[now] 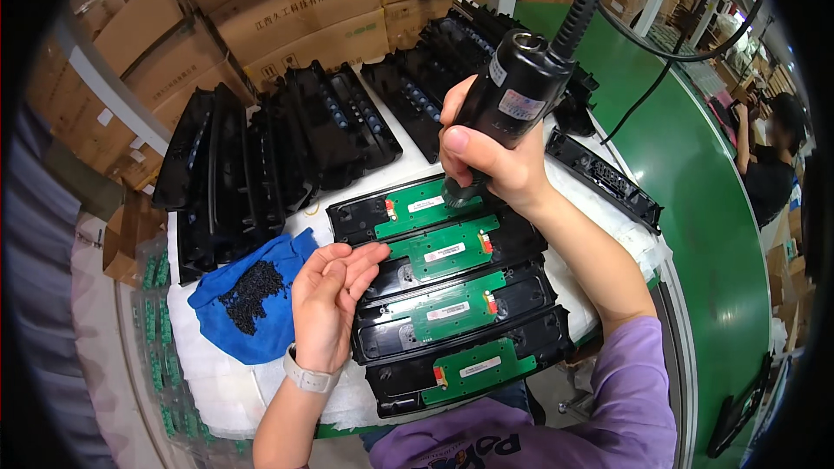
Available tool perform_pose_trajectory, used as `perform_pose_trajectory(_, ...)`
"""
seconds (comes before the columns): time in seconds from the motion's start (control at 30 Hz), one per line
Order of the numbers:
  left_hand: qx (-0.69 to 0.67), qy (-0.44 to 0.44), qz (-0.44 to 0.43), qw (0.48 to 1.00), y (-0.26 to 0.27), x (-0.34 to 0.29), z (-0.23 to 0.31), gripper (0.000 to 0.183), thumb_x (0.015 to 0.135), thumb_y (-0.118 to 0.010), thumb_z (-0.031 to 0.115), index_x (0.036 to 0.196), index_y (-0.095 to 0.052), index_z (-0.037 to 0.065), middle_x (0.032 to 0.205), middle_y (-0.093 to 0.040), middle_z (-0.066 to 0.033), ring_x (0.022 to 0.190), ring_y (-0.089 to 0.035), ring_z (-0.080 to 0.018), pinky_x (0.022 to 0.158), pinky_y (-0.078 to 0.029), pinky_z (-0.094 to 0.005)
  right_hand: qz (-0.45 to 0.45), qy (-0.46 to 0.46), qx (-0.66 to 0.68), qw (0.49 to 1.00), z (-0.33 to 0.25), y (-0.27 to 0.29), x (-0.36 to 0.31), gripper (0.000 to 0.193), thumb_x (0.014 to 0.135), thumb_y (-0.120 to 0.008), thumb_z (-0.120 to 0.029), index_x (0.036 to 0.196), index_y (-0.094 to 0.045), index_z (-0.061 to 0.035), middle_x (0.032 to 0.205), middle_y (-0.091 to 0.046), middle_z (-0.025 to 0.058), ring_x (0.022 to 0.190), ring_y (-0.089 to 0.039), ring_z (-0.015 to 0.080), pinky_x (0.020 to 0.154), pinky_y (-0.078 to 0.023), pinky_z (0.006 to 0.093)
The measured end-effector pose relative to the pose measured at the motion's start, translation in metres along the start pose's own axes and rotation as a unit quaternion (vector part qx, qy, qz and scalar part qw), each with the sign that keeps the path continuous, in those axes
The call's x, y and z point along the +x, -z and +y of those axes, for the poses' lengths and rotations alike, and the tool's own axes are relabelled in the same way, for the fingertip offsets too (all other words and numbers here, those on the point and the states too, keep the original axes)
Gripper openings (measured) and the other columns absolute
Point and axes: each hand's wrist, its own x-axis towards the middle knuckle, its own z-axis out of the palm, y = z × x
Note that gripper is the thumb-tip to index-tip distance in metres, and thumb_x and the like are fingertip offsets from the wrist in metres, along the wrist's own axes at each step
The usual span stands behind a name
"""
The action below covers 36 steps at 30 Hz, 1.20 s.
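Observation:
My right hand (491, 152) is wrapped round a black corded electric screwdriver (508, 91), its lower end down at the farthest green circuit board (408, 211). That board lies in a long black plastic panel (352, 219). Nearer me, several similar panels lie side by side, each with a green board (452, 252) bearing a white label. Palm up, my left hand (334, 287) is over the left ends of these panels. Its fingers are partly curled with the thumb against them, and anything inside is too small to make out. Beside it, a heap of small black screws (252, 295) rests on a blue cloth (221, 330).
Black plastic housings (330, 126) stand crowded along the back of the white-covered table (204, 382). Another black part (604, 178) lies at the right. Beyond is a green surface (704, 234), with a person (769, 165) at its far side. Cardboard boxes (295, 13) are stacked behind.

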Motion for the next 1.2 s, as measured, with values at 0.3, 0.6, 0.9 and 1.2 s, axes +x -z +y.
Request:
perform_pose_trajectory(0.3,0.031,0.07,-0.047,0.996,0.0,-0.001,0.004,0.018,0.098,-0.037,0.017,0.094,-0.048,0.003,0.048,-0.03,0.003,0.039,-0.021,-0.0049,0.035,-0.019,-0.0189,0.014,-0.019,-0.052,0.998,0.004,-0.004,0.002,0.018,0.075,-0.065,-0.01,0.076,-0.049,-0.001,0.053,-0.049,0.0045,0.04,-0.047,0.0108,0.039,-0.035,0.0222)
perform_pose_trajectory(0.6,0.009,0.061,-0.078,0.995,0.001,0.0,0.002,0.008,0.093,-0.044,0.009,0.097,-0.049,0.004,0.064,-0.055,-0.0061,0.044,-0.033,-0.0045,0.042,-0.027,-0.0181,-0.004,0.026,-0.092,0.995,0.004,-0.011,0.003,0.014,0.073,-0.065,-0.006,0.07,-0.052,-0.0022,0.052,-0.049,0.0006,0.042,-0.046,0.0077,0.04,-0.035,0.0218)
perform_pose_trajectory(0.9,0.072,0.033,-0.08,0.994,-0.001,-0.004,-0.005,0.013,0.091,-0.055,0.013,0.085,-0.055,0.001,0.073,-0.063,-0.0115,0.043,-0.04,-0.004,0.042,-0.031,-0.0159,-0.038,0.002,0.131,0.991,-0.017,-0.015,-0.009,0.025,0.082,-0.056,-0.02,0.095,-0.044,-0.0028,0.056,-0.046,0.0041,0.04,-0.043,0.0134,0.044,-0.039,0.0292)
perform_pose_trajectory(1.2,0.115,-0.013,-0.069,0.991,-0.008,-0.01,-0.009,0.01,0.086,-0.06,0.007,0.081,-0.056,0.0,0.071,-0.063,-0.0105,0.046,-0.042,-0.0042,0.044,-0.033,-0.0165,-0.012,0.023,0.311,0.95,-0.027,-0.029,-0.017,0.03,0.087,-0.05,-0.033,0.099,-0.044,-0.0066,0.058,-0.047,0.0021,0.04,-0.042,0.0124,0.048,-0.04,0.0311)
